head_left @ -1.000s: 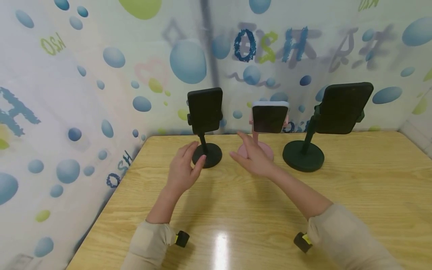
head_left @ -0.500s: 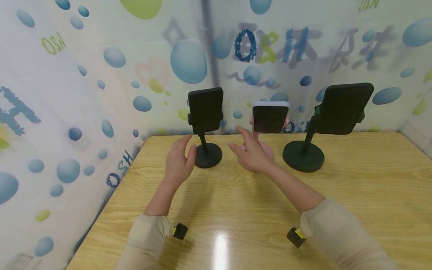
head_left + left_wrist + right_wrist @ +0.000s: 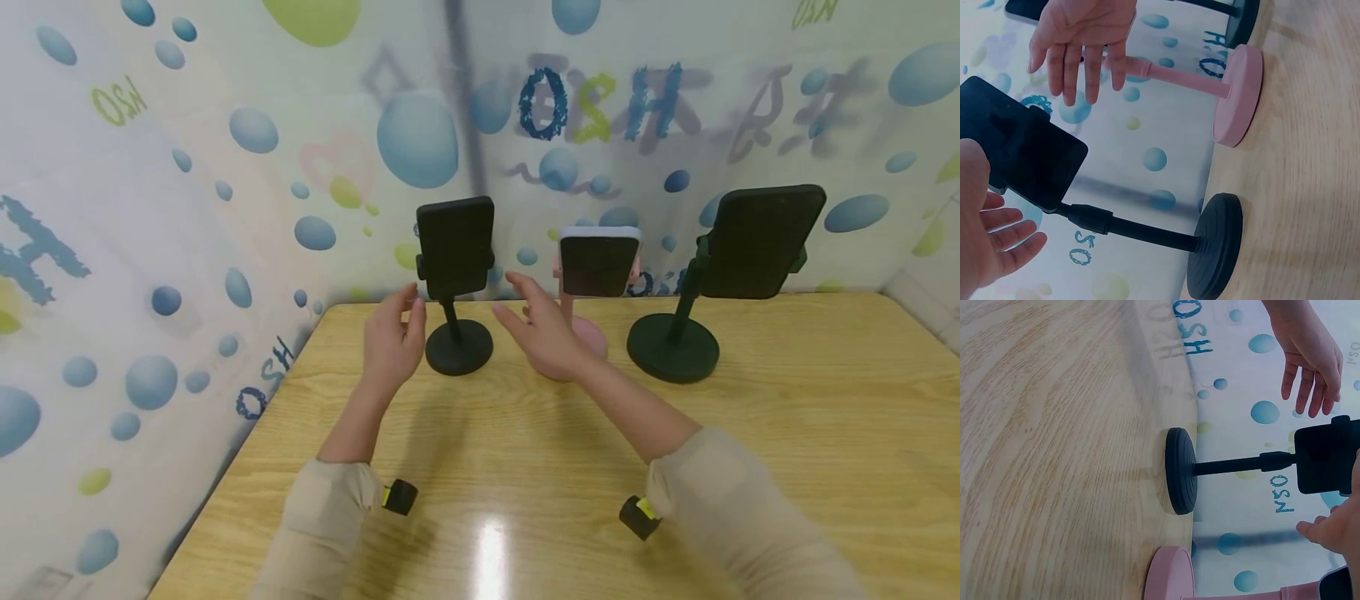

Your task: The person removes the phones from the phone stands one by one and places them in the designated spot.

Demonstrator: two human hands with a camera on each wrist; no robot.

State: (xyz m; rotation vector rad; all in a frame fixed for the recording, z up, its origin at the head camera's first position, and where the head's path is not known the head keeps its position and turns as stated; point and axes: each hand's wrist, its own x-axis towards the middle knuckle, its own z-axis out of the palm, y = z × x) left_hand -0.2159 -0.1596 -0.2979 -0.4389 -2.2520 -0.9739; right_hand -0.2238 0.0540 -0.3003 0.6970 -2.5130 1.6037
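Note:
A black phone stand (image 3: 459, 348) with a dark phone (image 3: 455, 246) in its clamp stands at the left on the table. My left hand (image 3: 393, 342) is raised just left of it, fingers relaxed, holding nothing. To the stand's right hovers my right hand (image 3: 547, 337), also loose and holding nothing, partly in front of a pink phone stand (image 3: 590, 335). In the left wrist view both hands flank the black phone (image 3: 1029, 150), and contact with it cannot be made out. The right wrist view shows the black stand's round base (image 3: 1180, 472) flat on the table.
The pink stand carries a phone with a light edge (image 3: 600, 262). Farther right is a dark green stand (image 3: 673, 348) with a larger phone (image 3: 767, 242). A patterned cloth (image 3: 337, 108) hangs behind the wooden table (image 3: 525, 475).
My left hand has moved left and up, from in front of the black stand's base to beside it. My right hand has shifted slightly left and up. The stands stay put.

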